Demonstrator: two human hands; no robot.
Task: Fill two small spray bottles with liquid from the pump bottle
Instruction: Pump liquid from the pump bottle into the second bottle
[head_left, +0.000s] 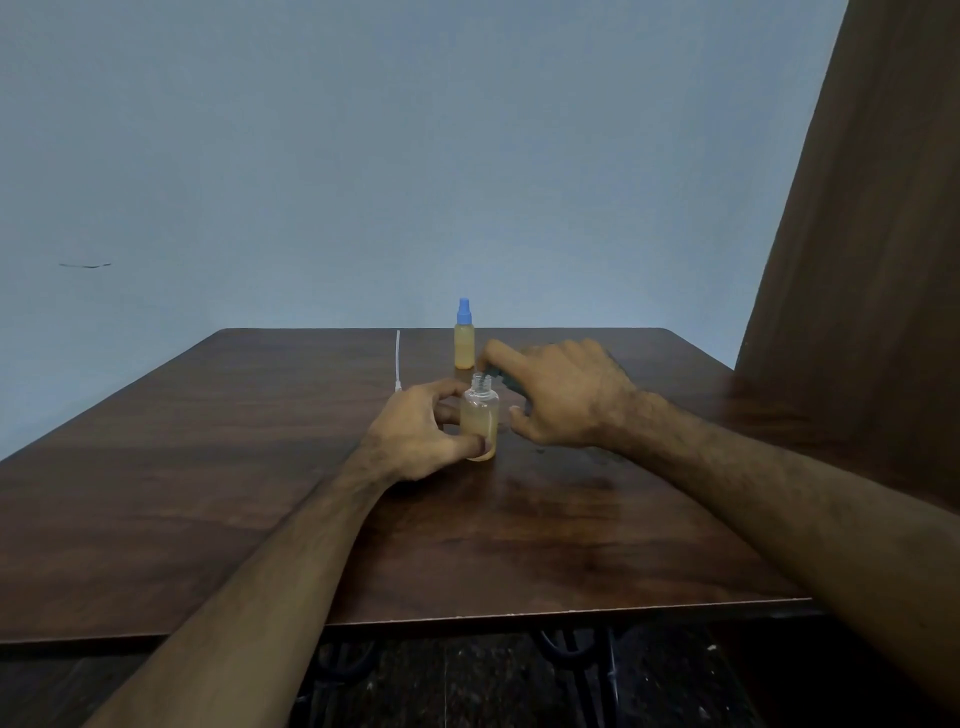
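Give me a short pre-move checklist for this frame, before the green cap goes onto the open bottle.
1. Open bottle upright on the table: ok.
2. Left hand steadying it: ok, fingers wrapped round the lower body.
3. Neck free for capping: ok, the threaded opening is uncovered.
4. Fill level: ok, pale yellow liquid reaches near the shoulder.
5. Green cap in the right hand, lined up with the neck: cannot tell, the cap is mostly hidden by fingers and sits just right of the neck.
6. Blue-capped bottle out of the way: ok, it stands capped and filled behind.
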